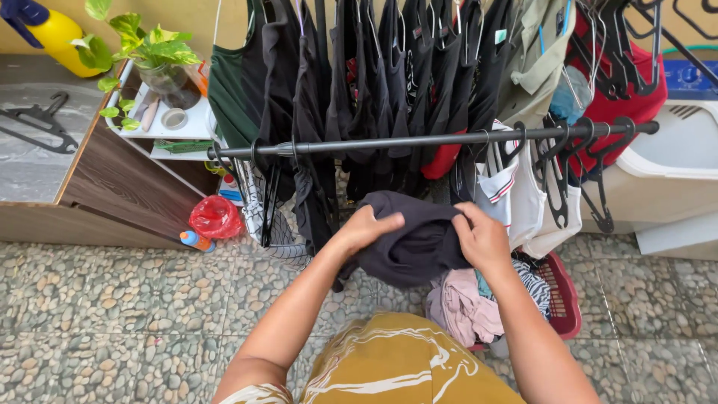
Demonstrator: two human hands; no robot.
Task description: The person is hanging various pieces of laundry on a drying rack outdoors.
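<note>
Both hands meet at the centre of the frame on one dark garment (415,236): the left hand (364,227) is closed over its upper left edge with the fingers curled down into the cloth, and the right hand (482,238) pinches the upper right edge, so the piece hangs bunched between them just below the rail (419,140). Held by two points like this, the cloth stays off the pebbled floor (112,314) and close to the bar, which runs across the middle of the frame and already carries a dense row of black clothes (374,82) on hangers. At the right end of the bar several empty black hangers (591,168) hook over it, within reach of the right hand. Directly under the garment, at lower centre right, a red basket (562,299) holds a heap of pink and striped laundry (479,303), placed right at the person's feet. At the upper left a wooden cabinet (127,183) bears a leafy plant (146,49) in a jar, with a yellow spray bottle (56,37) in the corner and one loose hanger (37,123) lying flat on its top. A red bag (215,217) sits on the floor beside the cabinet
</note>
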